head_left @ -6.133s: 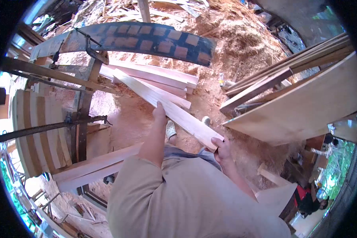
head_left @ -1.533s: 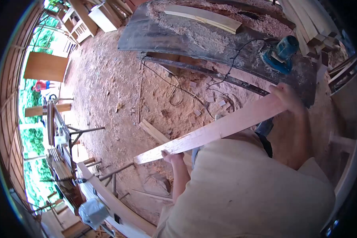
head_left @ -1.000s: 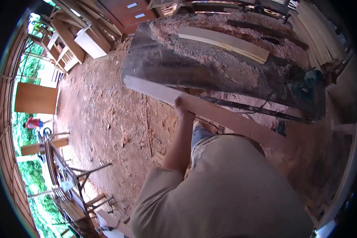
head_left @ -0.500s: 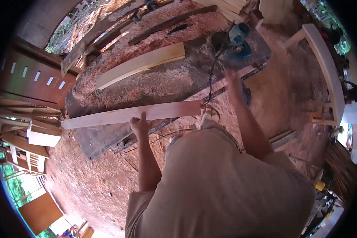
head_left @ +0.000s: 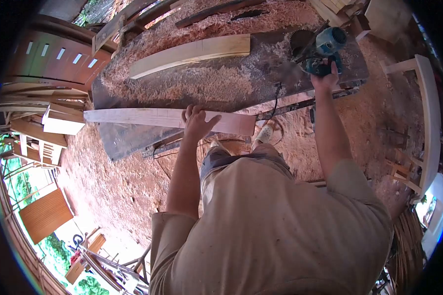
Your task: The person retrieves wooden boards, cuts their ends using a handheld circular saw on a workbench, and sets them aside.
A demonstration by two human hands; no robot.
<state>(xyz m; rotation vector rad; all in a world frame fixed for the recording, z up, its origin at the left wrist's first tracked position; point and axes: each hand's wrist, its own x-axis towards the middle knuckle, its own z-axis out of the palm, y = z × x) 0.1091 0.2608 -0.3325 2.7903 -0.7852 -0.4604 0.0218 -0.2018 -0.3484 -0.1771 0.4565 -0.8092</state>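
Note:
A long, slightly curved plank (head_left: 147,117) lies along the near edge of the dark worktable (head_left: 118,140). My left hand (head_left: 199,122) rests on top of the plank, its fingers spread. At the table's right end my right hand (head_left: 326,76) is wrapped round the handle of a teal power tool (head_left: 330,42). A round toothed blade (head_left: 301,40) shows just left of the tool, and a black cable hangs from it. Farther back on the table lies a second curved wooden piece (head_left: 192,51) among shavings.
Stacked boards (head_left: 330,11) stand at the back right. A wooden frame (head_left: 430,123) is on the right, beyond the table's end. Brown slatted panels (head_left: 59,56) and piled wooden parts (head_left: 64,118) are at the left. Sawdust covers the floor (head_left: 113,191).
The plank has come from both hands down onto the table's near edge. My left hand has opened on it. My right hand let the plank go and reached right to the power tool.

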